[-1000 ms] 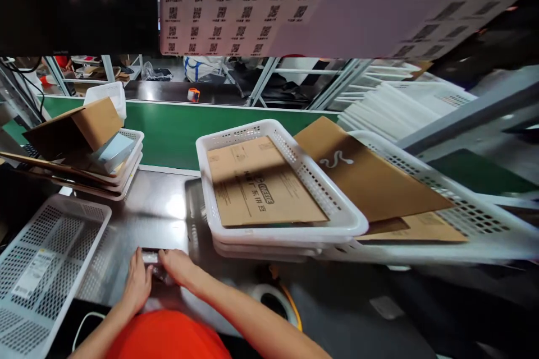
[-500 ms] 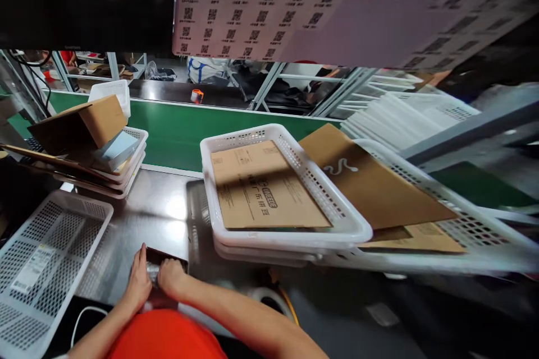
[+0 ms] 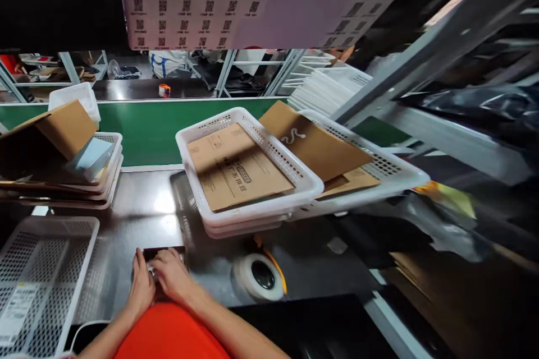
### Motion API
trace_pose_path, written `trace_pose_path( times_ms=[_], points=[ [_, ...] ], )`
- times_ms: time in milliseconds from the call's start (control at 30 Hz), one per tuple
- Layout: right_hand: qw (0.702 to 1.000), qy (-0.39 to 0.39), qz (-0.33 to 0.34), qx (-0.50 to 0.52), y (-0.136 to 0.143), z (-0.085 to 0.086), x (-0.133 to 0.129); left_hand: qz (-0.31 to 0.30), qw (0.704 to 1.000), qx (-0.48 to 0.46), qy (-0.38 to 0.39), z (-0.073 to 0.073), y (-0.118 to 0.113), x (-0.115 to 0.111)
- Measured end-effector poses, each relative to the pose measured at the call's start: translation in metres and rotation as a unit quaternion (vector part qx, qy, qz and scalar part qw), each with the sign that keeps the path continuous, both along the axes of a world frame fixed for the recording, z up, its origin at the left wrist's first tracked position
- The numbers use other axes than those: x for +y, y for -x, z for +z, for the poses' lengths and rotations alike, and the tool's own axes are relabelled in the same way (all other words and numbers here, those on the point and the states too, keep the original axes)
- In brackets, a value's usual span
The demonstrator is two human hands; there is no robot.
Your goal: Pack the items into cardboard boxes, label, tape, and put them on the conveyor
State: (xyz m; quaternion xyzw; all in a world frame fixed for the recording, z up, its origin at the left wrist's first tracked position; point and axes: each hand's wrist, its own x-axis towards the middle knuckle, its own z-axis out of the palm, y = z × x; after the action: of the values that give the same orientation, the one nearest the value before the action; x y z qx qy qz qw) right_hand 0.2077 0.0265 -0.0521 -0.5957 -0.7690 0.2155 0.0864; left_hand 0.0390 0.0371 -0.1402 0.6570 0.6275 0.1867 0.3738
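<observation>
Near the bottom of the head view, my left hand [image 3: 143, 282] lies along the left side of a small brown box [image 3: 163, 293] on the metal table. Its fingers point forward and press against the box. My right hand [image 3: 170, 273] is over the box's right part, with bent fingers on some shiny clear material inside it. The hands are close together, and they hide most of the box and what it contains.
On the left are a white mesh basket [image 3: 84, 269] and stacked trays [image 3: 114, 179] with cardboard. White baskets [image 3: 314, 175] with flat cartons [image 3: 240, 171] stand ahead to the right. A tape roll [image 3: 263, 276] lies right of my hands. Metal frame bars [image 3: 421, 50] cross the upper right.
The view has turned to the right, showing more of the right side and the whole tape roll. My right hand's fingers are now more spread over the box.
</observation>
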Motion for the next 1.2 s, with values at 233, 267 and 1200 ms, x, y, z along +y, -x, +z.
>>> trace_pose_path(
  times_ms=[233,267,1200],
  points=[
    [0.97,-0.023,-0.226,0.085,-0.029,-0.029,-0.085,-0.123,0.983,0.101,-0.092,0.028,-0.008,-0.006],
    [0.974,-0.016,-0.208,0.086,-0.025,-0.031,-0.085,-0.167,0.976,0.111,-0.086,0.031,-0.01,-0.006],
    [0.835,-0.066,-0.547,0.008,-0.267,-0.042,-0.121,-0.327,0.891,0.189,-0.25,-0.009,0.053,0.01]
  ],
)
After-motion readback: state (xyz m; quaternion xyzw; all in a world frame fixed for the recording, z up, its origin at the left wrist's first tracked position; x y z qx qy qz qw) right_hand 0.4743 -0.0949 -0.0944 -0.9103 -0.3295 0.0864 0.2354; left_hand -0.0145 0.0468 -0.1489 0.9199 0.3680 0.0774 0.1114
